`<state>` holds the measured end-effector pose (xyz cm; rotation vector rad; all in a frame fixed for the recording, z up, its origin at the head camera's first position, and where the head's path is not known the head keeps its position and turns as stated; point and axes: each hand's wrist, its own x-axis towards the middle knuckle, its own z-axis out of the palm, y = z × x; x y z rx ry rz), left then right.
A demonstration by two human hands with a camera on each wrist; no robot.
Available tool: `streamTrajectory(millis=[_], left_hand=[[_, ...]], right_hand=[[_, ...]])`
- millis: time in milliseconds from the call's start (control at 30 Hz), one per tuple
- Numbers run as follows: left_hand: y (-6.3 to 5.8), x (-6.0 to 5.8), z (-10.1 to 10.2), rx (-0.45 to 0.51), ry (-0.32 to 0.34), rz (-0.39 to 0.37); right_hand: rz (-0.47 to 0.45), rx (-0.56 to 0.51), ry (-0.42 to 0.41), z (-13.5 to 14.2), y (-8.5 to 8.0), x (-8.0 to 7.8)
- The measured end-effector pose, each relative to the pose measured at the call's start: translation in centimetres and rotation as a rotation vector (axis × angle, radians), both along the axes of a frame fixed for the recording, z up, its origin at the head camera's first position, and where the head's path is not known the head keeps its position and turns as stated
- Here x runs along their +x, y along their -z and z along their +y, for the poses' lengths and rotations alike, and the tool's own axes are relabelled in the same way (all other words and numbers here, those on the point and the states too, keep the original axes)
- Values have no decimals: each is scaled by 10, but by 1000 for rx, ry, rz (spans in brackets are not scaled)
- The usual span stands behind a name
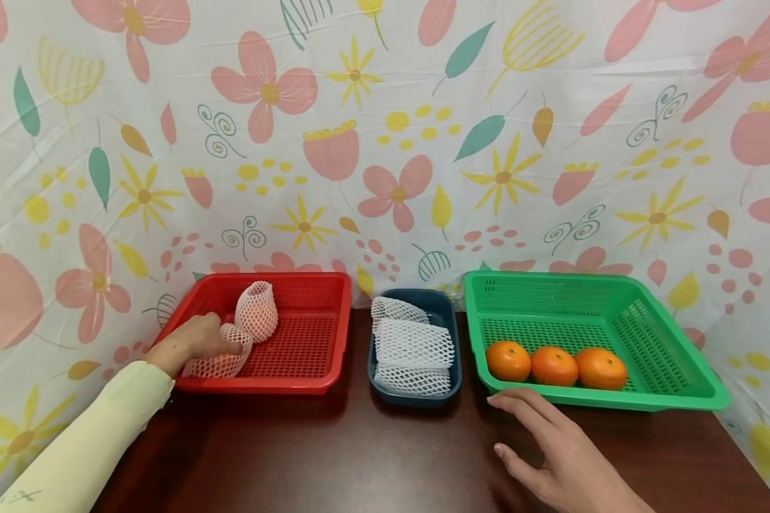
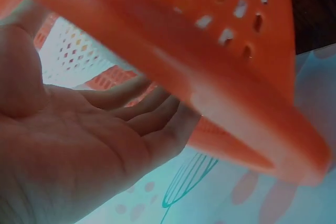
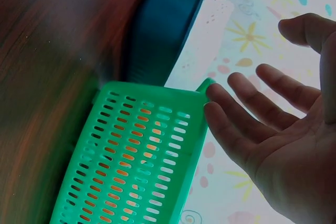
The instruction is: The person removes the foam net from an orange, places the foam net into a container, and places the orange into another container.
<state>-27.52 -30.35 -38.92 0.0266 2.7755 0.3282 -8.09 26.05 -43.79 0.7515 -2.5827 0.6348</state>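
Observation:
My left hand [image 1: 207,336] reaches over the left rim of a red basket [image 1: 295,385] and holds a bulging foam fruit net [image 1: 221,365] lying in it. In the left wrist view the fingers pass behind the basket rim, beside the white net [image 2: 79,51]; the fingertips are hidden. A second rounded foam net [image 1: 257,313] touches the first at its upper right. My right hand [image 1: 555,449] hovers in front of a green basket [image 1: 674,395], fingers spread and loosely bent, holding nothing. Three oranges [image 1: 555,366] sit in a row along the green basket's front wall.
Between the baskets stands a dark blue tray [image 1: 416,400] with several flat white foam nets [image 1: 414,343] stacked in it. All three containers rest on a dark brown table [image 1: 372,456], close to a flower-patterned cloth [image 1: 398,107] at the back.

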Motion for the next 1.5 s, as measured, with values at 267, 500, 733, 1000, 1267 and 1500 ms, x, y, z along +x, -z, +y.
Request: streamTrajectory(millis=[267, 500, 733, 1000, 1267, 1500], left_hand=[[9, -1, -6, 7, -37, -31], [12, 0, -5, 21, -40, -37], [18, 4, -6, 44, -5, -10], [22, 6, -10, 62, 1, 13], [21, 7, -11, 74, -10, 25], [16, 10, -13, 88, -33, 24]], right_hand=[[20, 7, -12, 0, 0, -1], [15, 0, -12, 0, 1, 0], [22, 0, -9, 1, 0, 0], [15, 21, -7, 2, -1, 0], [9, 13, -23, 2, -1, 0], [-4, 16, -17, 2, -1, 0]])
